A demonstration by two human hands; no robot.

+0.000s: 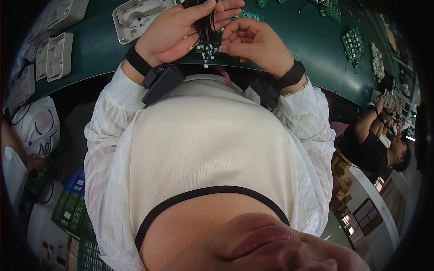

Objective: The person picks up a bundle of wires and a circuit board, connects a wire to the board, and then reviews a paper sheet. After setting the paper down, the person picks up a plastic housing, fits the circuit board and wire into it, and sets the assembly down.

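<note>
In the head view, we hold out our left hand (174, 38) palm up above the front edge of the green bench (97, 38), its thumb laid over a black cable bundle (206, 31) and its fingers stretched out beneath, so the bundle is clasped between them. The cables hang across our fingers, and their small white connectors (207, 53) fan out at the lower ends, between our 2 hands.

Our right hand (260, 43) is curled, thumb and forefinger drawn close together just beside those connectors; we cannot tell whether the tips pinch 1 of them. A black strap circles each of our wrists.

A pale plastic housing (131, 31) lies on the bench just beyond our left wrist, and more pale housings (58, 56) sit farther left. A green circuit board (251, 17) shows behind our right hand, partly hidden; a cluster of circuit boards (352, 47) lies well to the right, near a heap of small white parts (376, 62). Farther right, a co-worker in a black top (368, 147) sits with both arms raised toward the work surface.
</note>
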